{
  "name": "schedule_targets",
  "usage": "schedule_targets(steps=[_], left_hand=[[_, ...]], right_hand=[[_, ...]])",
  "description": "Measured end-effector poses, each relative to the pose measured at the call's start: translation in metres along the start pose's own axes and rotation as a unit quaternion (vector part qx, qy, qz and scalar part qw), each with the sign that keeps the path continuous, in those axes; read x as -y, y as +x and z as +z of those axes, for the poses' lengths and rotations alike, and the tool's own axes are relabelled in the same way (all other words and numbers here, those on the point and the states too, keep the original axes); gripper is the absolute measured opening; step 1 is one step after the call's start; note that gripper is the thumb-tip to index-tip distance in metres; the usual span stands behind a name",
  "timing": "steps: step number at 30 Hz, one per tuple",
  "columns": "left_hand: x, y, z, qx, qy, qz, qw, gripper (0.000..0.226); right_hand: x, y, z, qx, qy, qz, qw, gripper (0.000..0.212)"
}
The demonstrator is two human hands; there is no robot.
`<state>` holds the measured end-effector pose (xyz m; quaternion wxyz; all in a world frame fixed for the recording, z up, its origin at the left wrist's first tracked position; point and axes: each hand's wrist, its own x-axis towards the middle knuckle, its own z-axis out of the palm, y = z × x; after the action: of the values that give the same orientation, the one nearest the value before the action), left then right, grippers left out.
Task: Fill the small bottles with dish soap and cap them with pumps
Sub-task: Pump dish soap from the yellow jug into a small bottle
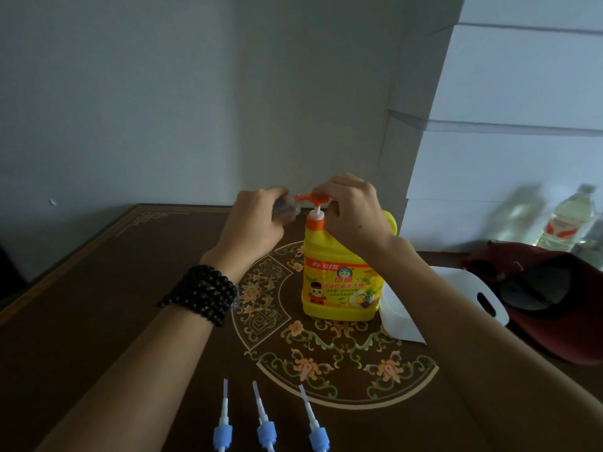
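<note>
A large yellow dish soap jug (339, 278) with an orange pump head (311, 198) stands upright on the dark patterned table (98, 288). My right hand (354, 213) rests over the pump head, fingers curled on it. My left hand (257, 220) holds a small clear bottle (287, 207) right at the pump's spout. The bottle is mostly hidden by my fingers. Three blue-and-white pump caps (223, 432) (266, 432) (318, 435) lie in a row at the table's near edge.
A white plastic container (473, 288) lies to the right of the jug, with a dark red cap (554, 298) beyond it. A clear plastic bottle (567, 216) stands at the far right. A wall rises just behind the table.
</note>
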<state>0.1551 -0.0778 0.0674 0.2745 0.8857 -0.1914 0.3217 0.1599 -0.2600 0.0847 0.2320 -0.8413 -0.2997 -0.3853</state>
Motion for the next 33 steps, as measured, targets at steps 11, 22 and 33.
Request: schedule_targets(steps=[11, 22, 33], left_hand=[[0.003, -0.012, 0.011, 0.030, -0.003, -0.010, 0.999, 0.007], [-0.003, 0.001, -0.002, 0.017, 0.006, -0.007, 1.000, 0.008], [0.002, -0.011, 0.009, 0.037, 0.010, -0.026, 0.999, 0.006]], right_hand=[[0.002, -0.019, 0.024, -0.051, -0.004, 0.040, 0.998, 0.014], [0.001, -0.003, 0.004, -0.022, -0.008, 0.001, 1.000, 0.031], [0.002, -0.017, 0.017, -0.034, 0.017, 0.031, 0.999, 0.024]])
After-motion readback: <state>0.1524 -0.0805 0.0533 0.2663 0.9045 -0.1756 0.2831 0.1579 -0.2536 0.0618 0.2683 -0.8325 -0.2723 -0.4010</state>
